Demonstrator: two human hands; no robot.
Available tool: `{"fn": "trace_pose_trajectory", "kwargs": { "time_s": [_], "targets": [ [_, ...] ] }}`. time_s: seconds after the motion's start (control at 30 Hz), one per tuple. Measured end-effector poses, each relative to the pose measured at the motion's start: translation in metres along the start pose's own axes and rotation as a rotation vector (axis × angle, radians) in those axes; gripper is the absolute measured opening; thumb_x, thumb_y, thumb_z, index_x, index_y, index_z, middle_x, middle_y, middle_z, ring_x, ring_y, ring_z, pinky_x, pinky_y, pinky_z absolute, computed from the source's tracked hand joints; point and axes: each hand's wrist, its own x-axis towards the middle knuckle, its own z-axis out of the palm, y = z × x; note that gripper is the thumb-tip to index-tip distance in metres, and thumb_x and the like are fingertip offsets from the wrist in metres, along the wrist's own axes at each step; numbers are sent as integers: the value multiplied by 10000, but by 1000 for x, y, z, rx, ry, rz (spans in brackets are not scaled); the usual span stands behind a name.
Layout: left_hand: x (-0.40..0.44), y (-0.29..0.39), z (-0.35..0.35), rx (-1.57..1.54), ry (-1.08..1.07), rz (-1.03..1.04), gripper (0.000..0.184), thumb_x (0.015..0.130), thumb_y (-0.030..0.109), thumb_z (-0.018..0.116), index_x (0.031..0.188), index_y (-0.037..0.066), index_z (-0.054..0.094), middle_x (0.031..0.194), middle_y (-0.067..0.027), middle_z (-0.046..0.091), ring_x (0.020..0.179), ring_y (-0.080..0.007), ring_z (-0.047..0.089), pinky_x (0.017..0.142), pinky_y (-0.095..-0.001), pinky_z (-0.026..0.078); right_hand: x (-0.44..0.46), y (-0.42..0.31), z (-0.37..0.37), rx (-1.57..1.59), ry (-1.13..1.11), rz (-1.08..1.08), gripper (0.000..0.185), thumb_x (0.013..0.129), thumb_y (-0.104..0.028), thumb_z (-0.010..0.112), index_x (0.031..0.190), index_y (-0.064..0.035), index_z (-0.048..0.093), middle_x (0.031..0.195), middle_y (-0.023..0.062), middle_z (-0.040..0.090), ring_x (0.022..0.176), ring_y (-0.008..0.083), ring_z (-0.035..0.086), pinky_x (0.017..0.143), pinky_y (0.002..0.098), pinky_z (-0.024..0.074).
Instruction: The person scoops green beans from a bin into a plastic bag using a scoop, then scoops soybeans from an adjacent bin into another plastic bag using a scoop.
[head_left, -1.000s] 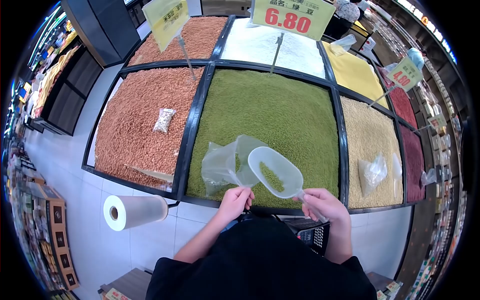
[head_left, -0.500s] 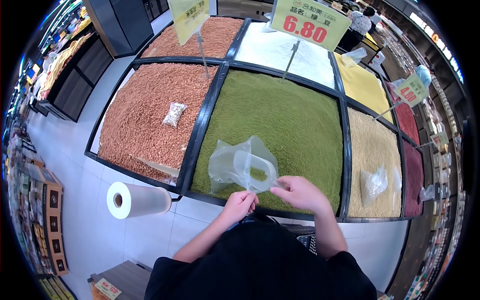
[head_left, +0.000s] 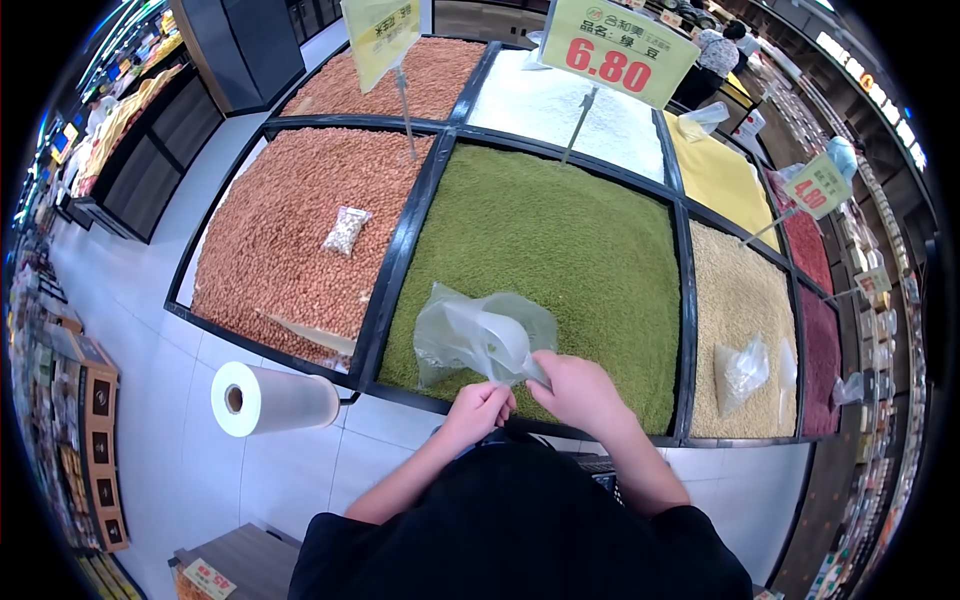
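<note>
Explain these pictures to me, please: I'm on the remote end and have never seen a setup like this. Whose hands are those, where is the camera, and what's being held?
There is no robot here: the bare hands belong to a person wearing the camera on their head. Every picture comes from that camera, looking forward and down.

The left hand pinches the edge of a clear plastic bag. The right hand grips a translucent scoop, its bowl tipped at the bag's mouth; I can't tell how much is inside.

Below lie green mung beans in a black-framed bin, with a price sign reading 6.80. Left of them are reddish peanuts with a small packet on top, and nearer, a white roll.
</note>
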Motion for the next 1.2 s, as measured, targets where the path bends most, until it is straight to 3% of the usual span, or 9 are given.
{"fn": "trace_pose_trajectory", "kwargs": {
  "time_s": [0.23, 0.43, 0.53, 0.57, 0.63, 0.77, 0.97, 1.03, 1.2],
  "targets": [
    [0, 6, 2, -12, -18, 9, 348, 1061, 218, 488, 849, 6, 667, 676, -17, 621, 593, -78, 578, 566, -232, 463, -14, 14, 13, -88, 93, -10, 315, 903, -266, 681, 1132, -68, 595, 874, 157, 695, 813, 358, 701, 699, 458, 566],
    [0, 4, 2, -30, -2, 14, 343, 1061, 225, 492, 851, 16, 664, 670, -6, 614, 586, -66, 557, 554, -221, 434, -59, 51, 24, 268, 283, 21, 359, 866, -178, 725, 1195, -70, 632, 831, 118, 675, 656, 259, 661, 631, 376, 542],
    [1, 2, 3, -45, 1, 9, 338, 1060, 220, 492, 848, 19, 663, 669, 0, 608, 587, -61, 555, 554, -213, 429, -85, 83, 50, 478, 446, 219, 328, 885, -104, 702, 1193, -15, 632, 712, 43, 592, 598, 106, 529, 570, 274, 446],
    [2, 2, 3, -41, 1, 8, 337, 1059, 217, 492, 846, 19, 662, 670, 2, 606, 586, -58, 552, 553, -210, 426, -90, 94, 62, 478, 455, 228, 328, 885, -104, 702, 1193, -15, 632, 712, 43, 592, 598, 106, 529, 570, 274, 446],
    [2, 4, 4, -33, -10, 6, 335, 1058, 214, 492, 844, 20, 662, 670, 5, 603, 585, -56, 549, 552, -206, 422, -98, 119, 84, 572, 645, 515, 320, 904, -107, 695, 1190, 15, 624, 694, 28, 591, 608, 91, 540, 565, 277, 444],
    [5, 4, 6, -17, -17, -26, 302, 1044, 172, 506, 842, 5, 655, 671, 2, 592, 583, -56, 533, 552, -221, 424, -110, 180, 119, 466, 813, 723, 313, 973, -125, 638, 1225, 58, 602, 724, 26, 599, 595, 65, 517, 535, 260, 415],
    [4, 5, 6, 12, -7, -11, 294, 1044, 160, 510, 845, -1, 656, 670, 2, 589, 586, -55, 532, 553, -221, 423, -111, 238, 143, 394, 885, 854, 275, 978, -192, 633, 1095, 55, 660, 720, 68, 650, 628, 126, 612, 577, 316, 467],
    [4, 4, 7, 28, -4, -4, 295, 1044, 158, 511, 844, -2, 657, 671, 2, 589, 587, -56, 532, 554, -222, 424, -104, 243, 144, 378, 868, 911, 328, 957, -218, 657, 1126, 63, 659, 847, 152, 708, 744, 236, 681, 718, 364, 527],
    [4, 1, 8, 28, 22, -8, 312, 1050, 179, 519, 839, -3, 658, 665, -1, 594, 584, -55, 533, 557, -226, 428, -72, 251, 156, 547, 827, 946, 327, 958, -217, 660, 1124, 65, 658, 851, 152, 709, 755, 231, 682, 732, 371, 532]
  ]
}}
